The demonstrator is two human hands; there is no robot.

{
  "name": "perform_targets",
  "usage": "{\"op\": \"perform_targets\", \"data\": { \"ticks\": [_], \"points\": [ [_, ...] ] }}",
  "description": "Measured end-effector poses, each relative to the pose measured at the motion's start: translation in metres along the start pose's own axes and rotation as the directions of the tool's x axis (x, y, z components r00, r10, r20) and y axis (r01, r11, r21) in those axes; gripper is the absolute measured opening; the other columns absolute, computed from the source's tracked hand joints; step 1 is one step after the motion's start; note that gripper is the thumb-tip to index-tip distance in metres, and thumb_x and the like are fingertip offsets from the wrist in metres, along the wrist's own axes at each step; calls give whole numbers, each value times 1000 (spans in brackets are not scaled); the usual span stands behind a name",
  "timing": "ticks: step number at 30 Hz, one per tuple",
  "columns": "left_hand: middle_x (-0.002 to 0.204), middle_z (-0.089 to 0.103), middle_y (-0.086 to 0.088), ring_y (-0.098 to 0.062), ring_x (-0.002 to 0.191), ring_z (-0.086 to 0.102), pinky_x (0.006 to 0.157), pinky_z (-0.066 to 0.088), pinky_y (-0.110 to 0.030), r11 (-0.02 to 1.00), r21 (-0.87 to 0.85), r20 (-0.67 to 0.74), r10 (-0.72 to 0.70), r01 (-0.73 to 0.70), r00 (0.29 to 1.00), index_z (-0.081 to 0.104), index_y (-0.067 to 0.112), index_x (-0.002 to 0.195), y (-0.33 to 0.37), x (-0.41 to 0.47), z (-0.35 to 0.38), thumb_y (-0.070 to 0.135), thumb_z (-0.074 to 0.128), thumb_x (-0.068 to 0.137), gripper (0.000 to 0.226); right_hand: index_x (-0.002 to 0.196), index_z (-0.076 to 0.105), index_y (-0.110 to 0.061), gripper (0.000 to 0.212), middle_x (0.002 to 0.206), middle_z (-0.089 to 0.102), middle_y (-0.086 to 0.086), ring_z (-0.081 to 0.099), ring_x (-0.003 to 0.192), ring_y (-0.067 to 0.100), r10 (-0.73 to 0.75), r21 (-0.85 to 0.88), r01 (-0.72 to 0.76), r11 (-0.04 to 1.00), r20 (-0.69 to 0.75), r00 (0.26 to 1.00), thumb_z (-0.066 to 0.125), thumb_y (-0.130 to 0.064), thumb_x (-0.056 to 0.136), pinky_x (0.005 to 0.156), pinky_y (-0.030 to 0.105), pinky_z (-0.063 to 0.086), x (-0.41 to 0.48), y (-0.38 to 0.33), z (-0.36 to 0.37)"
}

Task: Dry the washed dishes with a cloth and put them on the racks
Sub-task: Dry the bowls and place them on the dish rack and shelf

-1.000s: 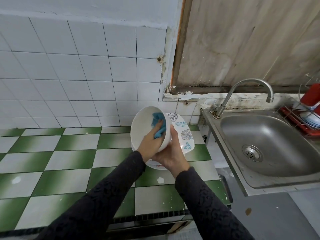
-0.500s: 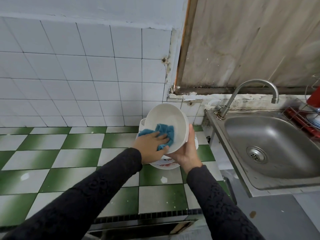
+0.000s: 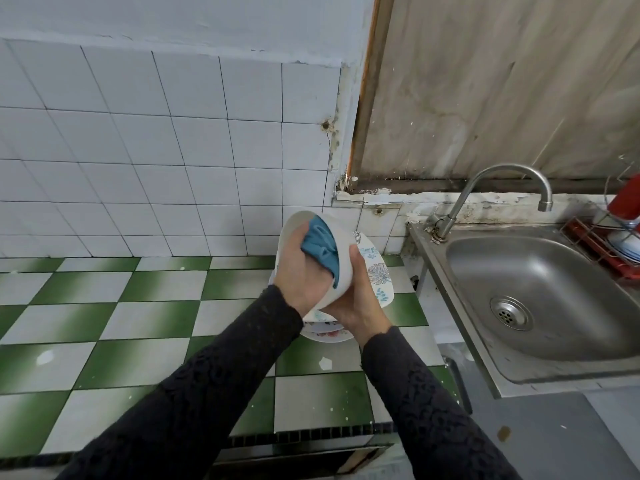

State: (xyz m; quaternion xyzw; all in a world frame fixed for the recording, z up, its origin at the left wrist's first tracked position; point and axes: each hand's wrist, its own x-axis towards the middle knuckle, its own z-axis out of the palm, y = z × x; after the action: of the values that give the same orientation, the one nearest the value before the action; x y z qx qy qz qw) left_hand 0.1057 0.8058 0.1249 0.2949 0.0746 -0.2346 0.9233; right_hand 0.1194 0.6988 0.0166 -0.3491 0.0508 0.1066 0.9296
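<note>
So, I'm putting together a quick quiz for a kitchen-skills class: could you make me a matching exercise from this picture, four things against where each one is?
Things:
1. blue cloth
2. white bowl
3. leaf-patterned plate
4. red rack

Places:
A. right of the sink, at the picture's edge
B. inside the bowl, under the left hand
C. partly hidden behind the bowl
D. gripped by the right hand, tilted on its side

Pairs: 1-B, 2-D, 3-C, 4-A

No legible text, label or number anywhere.
</note>
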Motion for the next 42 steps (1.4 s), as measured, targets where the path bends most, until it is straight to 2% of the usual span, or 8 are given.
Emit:
{"op": "perform_targets", "data": {
  "ticks": [7,12,17,20,24,31,36,42],
  "points": [
    [112,66,-20,-32,107,61,102,47,-47,970,-194,-139,119,-145,983,58,6,121,20,5,-15,35,48,101,37,152,42,-24,92,149,51,18,47,138,41,-3,-24,0,1000,-102,995,81,-60,77,110,69,35,-8,-5,4],
    [117,67,-13,-28,107,63,98,51,-48,877,366,-269,419,-310,867,62,18,113,14,11,-40,24,65,94,21,151,41,-32,99,147,54,18,52,133,43,89,104,-76,992,-118,989,86,-63,68,103,70,41,-16,-2,8],
    [123,58,-16,-18,112,54,104,43,-24,83,847,423,493,-525,760,24,13,153,0,24,-83,17,52,97,63,130,60,-18,72,128,67,21,60,120,41,169,193,-148,970,-97,981,65,-65,75,98,63,47,-34,2,32],
    [163,16,0,-21,151,13,121,20,-39,-485,740,642,301,-467,705,9,21,155,6,34,-103,4,58,92,81,127,59,-17,71,120,70,23,59,117,43,175,246,-144,958,-108,979,63,-64,74,88,61,51,-39,3,36],
    [160,26,-6,-31,148,22,121,19,-47,-790,493,682,90,-365,726,26,14,154,15,41,-114,9,63,88,76,131,59,-22,71,125,68,21,57,122,43,156,202,-136,970,-83,984,63,-64,75,92,63,51,-38,5,32],
    [157,35,-3,-27,141,37,117,29,-35,-453,868,206,-43,-203,978,25,26,155,0,31,-99,43,45,101,60,137,57,-19,83,132,63,24,58,124,45,112,208,-84,974,-124,986,81,-57,67,98,73,43,-29,15,23],
    [123,63,0,-19,113,58,108,44,-41,2,995,104,-86,-104,991,53,36,121,-16,19,-92,41,45,102,22,145,50,-26,86,134,62,24,60,121,47,83,219,-26,975,-254,964,78,-57,70,88,71,51,-23,19,10],
    [120,68,-8,-27,115,60,108,44,-46,350,937,36,-105,3,994,66,23,112,-19,14,-80,56,63,71,53,145,49,-24,85,133,62,25,61,120,47,76,253,-16,967,-228,971,71,-68,76,89,67,52,-28,25,3]
  ]
}}
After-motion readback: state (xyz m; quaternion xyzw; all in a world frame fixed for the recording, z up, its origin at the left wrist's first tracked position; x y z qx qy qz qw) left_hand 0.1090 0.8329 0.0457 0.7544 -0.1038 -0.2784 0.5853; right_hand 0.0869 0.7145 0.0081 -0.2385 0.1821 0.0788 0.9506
